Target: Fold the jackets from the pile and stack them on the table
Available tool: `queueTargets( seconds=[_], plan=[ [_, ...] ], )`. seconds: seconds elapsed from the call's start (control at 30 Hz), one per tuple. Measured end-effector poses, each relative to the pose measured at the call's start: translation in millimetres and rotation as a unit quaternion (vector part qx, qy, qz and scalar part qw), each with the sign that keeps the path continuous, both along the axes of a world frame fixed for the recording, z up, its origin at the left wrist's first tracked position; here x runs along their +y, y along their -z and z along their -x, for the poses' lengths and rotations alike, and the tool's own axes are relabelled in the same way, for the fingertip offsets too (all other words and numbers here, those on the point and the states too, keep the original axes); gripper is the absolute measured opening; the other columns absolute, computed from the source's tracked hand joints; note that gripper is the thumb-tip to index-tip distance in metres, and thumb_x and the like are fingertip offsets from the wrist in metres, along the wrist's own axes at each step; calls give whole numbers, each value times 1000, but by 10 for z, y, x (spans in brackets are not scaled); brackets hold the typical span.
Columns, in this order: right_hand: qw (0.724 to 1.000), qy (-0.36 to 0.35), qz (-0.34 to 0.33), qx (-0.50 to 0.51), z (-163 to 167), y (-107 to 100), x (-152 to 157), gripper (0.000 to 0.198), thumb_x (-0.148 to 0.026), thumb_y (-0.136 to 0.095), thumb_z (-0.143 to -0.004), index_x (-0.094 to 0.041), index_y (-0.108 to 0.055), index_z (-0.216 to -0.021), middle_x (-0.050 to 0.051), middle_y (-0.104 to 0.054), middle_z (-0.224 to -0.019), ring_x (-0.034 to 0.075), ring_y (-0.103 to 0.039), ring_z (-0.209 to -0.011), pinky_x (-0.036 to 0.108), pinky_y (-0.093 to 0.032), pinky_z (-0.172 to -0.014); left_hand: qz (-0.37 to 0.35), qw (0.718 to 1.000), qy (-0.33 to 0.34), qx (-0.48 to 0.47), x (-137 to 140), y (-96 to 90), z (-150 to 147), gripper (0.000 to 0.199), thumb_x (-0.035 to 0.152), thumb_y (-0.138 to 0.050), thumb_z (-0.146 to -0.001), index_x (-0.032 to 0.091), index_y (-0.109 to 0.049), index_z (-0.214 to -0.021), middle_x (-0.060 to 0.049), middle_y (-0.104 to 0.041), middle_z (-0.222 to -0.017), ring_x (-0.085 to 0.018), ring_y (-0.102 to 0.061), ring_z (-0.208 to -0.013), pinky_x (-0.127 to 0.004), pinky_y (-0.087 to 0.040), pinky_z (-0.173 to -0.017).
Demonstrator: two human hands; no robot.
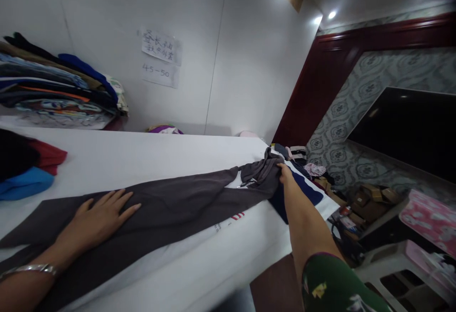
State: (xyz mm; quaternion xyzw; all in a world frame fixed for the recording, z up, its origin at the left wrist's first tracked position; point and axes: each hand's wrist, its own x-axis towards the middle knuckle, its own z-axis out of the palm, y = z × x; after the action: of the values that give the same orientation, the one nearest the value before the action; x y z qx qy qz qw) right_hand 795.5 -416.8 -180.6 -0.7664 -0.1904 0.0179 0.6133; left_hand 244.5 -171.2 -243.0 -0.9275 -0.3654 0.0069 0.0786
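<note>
A long dark grey garment (185,193) stretches across the white-covered table, with two long strips at its left end and a bunched, folded end at the right. Whether it is trousers or a top I cannot tell. My left hand (101,217), a silver band at its wrist, rests flat on the garment's left part with fingers spread. Far out to the right, my right hand (284,173) is closed on the edge of the bunched end; its fingertips are partly hidden. Beneath that end, a navy blue cloth (306,187) shows.
Folded clothes are stacked (60,89) at the back left. Red cloth (50,156) and blue cloth (26,184) lie nearer on the table (142,153). More clothes (299,154) lie beyond its right end, with cardboard boxes (370,198) and a plastic stool (392,264) on the right.
</note>
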Motion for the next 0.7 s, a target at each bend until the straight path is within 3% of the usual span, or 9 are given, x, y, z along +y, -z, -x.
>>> queueTargets(
  seconds=[0.2, 0.3, 0.4, 0.43, 0.5, 0.57, 0.63, 0.7],
  plan=[
    [991, -115, -64, 14, 346, -354, 180, 37, -21, -51, -70, -19, -62, -105, 0, -71, -81, 18, -67, -76, 31, -54, -75, 35, 999, -4, -32, -100, -118, -42, 51, 13, -38, -84, 33, -67, -121, -8, -45, -149, -37, -32, -141, -66, -22, -108],
    [969, -234, -68, -33, 771, -454, 286, 35, -24, -54, -71, -19, -62, -105, 3, -72, -93, 22, -67, -89, 35, -52, -84, 52, 997, -14, -53, -116, -140, -59, 45, 19, -39, -86, 29, -67, -120, -9, -45, -149, -36, -32, -141, -65, -21, -109],
    [901, -401, 6, -162, 1390, -349, 334, 36, -33, -58, -77, -19, -64, -109, 7, -66, -120, 26, -60, -112, 42, -44, -99, 66, 995, -24, -73, -126, -152, -77, 44, 28, -38, -89, 25, -63, -125, -10, -45, -149, -35, -32, -141, -65, -21, -109],
    [866, -450, 55, -211, 1604, -274, 333, 38, -35, -59, -79, -20, -65, -113, 8, -61, -131, 27, -55, -121, 42, -39, -105, 72, 994, -30, -78, -134, -158, -86, 46, 31, -37, -90, 24, -62, -128, -11, -44, -149, -34, -32, -141, -64, -22, -110],
    [766, -550, 174, -284, 1984, -101, 305, 49, -37, -63, -80, -25, -60, -127, 7, -47, -147, 26, -43, -135, 45, -26, -114, 82, 992, -51, -86, -158, -170, -105, 51, 38, -34, -91, 21, -57, -133, -12, -43, -150, -33, -31, -142, -62, -22, -111],
    [700, -577, 269, -323, 2250, 58, 255, 61, -37, -65, -82, -29, -48, -140, 8, -36, -154, 26, -33, -141, 49, -17, -117, 87, 990, -65, -93, -182, -180, -119, 57, 43, -33, -90, 18, -52, -138, -14, -41, -151, -32, -31, -142, -59, -22, -112],
    [685, -553, 318, -352, 2395, 169, 198, 65, -35, -62, -85, -28, -40, -145, 10, -29, -157, 26, -28, -144, 52, -15, -117, 88, 989, -70, -98, -193, -190, -122, 62, 47, -33, -89, 16, -47, -142, -14, -40, -151, -31, -30, -143, -58, -21, -113],
    [692, -514, 335, -379, 2457, 234, 140, 63, -33, -59, -88, -25, -38, -147, 12, -29, -157, 27, -26, -145, 52, -16, -116, 100, 987, -78, -101, -188, -215, -118, 66, 50, -34, -88, 15, -44, -143, -14, -39, -152, -31, -29, -143, -58, -19, -114]
  ],
)
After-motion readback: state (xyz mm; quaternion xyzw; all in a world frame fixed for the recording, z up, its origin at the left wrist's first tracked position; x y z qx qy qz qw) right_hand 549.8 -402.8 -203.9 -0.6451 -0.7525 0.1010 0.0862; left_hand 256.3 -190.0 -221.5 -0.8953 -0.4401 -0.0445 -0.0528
